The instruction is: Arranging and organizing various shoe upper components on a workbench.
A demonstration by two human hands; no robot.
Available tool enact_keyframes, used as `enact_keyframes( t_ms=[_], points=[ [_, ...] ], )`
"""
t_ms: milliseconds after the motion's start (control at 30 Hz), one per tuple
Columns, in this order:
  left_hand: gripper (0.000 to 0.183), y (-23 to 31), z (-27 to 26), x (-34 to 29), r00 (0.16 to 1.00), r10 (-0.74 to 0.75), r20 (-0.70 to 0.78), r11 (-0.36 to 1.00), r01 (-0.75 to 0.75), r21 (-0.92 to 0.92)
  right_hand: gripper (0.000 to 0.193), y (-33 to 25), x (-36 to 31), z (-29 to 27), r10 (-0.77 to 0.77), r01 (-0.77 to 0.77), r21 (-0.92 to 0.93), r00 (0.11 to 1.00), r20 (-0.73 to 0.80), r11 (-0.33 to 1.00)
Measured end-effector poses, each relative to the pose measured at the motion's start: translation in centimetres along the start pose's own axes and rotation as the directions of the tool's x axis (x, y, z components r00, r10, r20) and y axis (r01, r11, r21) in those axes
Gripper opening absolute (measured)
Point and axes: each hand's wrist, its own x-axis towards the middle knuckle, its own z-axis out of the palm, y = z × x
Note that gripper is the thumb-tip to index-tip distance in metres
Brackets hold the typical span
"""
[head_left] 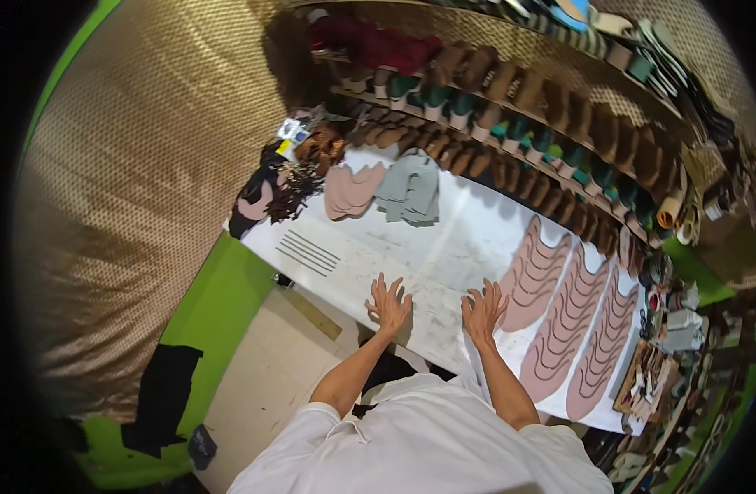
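Both hands hover at or rest on the near edge of a white-covered table (pixel 444 255); which, I cannot tell. My left hand (pixel 388 305) has its fingers spread and holds nothing. My right hand (pixel 483 313) is likewise spread and bare. To its right lie three overlapping rows of pink curved shoe pieces with dark edges, the nearest being this row (pixel 533 276). Left of my left hand are several thin dark strips (pixel 308 253) laid side by side. Farther back sit a stack of pink cut pieces (pixel 352 191) and a stack of grey-green cut pieces (pixel 411 188).
Shelves of brown shoe forms (pixel 551 103) run along the table's far side. Dark and brown scraps (pixel 300 185) heap at the far left corner. A box of small pieces (pixel 646 375) stands at the right end. A gold patterned curtain (pixel 139 181) hangs at left.
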Motion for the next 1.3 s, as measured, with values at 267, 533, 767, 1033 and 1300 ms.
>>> enact_keyframes(
  t_ms=[267,533,767,1033,1300],
  points=[
    [0.056,-11.0,-11.0,2.1,0.994,-0.074,-0.084,0.997,0.073,-0.007,0.018,-11.5,1.1,8.4,-0.155,0.154,0.030,0.987,0.039,0.988],
    [0.049,-16.9,-20.9,8.9,0.994,-0.006,-0.108,0.997,0.015,0.076,0.014,-20.4,3.9,14.6,-0.235,0.234,-0.040,0.972,-0.012,0.971],
    [0.045,-15.6,-22.4,15.9,0.989,0.144,0.039,0.982,-0.148,0.115,0.015,-24.2,10.7,16.5,-0.254,0.253,-0.128,0.967,0.004,0.959],
    [0.042,-11.8,-19.8,21.9,0.944,0.305,0.124,0.934,-0.322,0.154,0.012,-24.6,21.1,19.9,-0.386,0.396,-0.104,0.916,0.109,0.912],
    [0.049,-10.5,-16.9,29.4,0.898,0.380,0.221,0.862,-0.430,0.269,0.014,-24.6,27.5,23.1,-0.470,0.542,-0.095,0.793,0.387,0.835]
  ],
)
